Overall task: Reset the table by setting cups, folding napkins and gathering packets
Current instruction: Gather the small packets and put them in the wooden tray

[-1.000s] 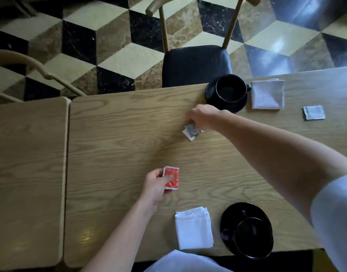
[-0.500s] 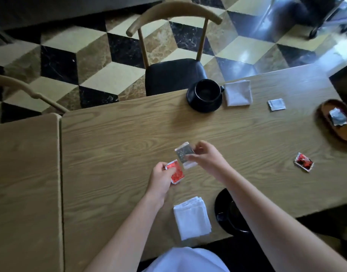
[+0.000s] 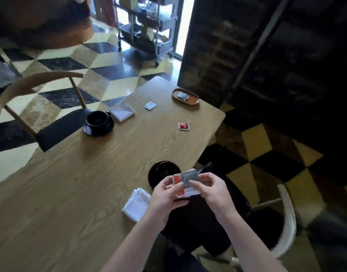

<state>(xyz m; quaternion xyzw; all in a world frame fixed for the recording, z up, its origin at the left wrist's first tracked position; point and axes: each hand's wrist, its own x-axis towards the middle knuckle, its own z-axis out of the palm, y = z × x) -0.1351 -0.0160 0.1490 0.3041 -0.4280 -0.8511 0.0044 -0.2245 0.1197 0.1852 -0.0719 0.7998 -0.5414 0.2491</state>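
Note:
Both hands meet over the table's near edge. My left hand (image 3: 164, 195) grips a red packet (image 3: 176, 180), and my right hand (image 3: 213, 188) presses a grey packet (image 3: 188, 176) on top of it. Just behind them a black cup on its saucer (image 3: 162, 171) is partly hidden. A folded white napkin (image 3: 137, 203) lies left of my hands. At the far side stand a second black cup and saucer (image 3: 99, 122) and another folded napkin (image 3: 122, 112). Loose on the table lie a white packet (image 3: 150, 105) and a red packet (image 3: 183, 126). A brown oval tray (image 3: 190, 100) holds one grey packet (image 3: 183, 95).
The wooden table (image 3: 80, 183) ends at the right near the tray. A wooden chair with a black seat (image 3: 56, 128) stands at the far side, a white chair (image 3: 286, 216) at the near right. A metal cart (image 3: 149, 32) stands on the chequered floor beyond.
My right hand brought the grey packet from the middle of the table to the red packet in my left hand. Both hands drew back to the near edge, and the view swung right.

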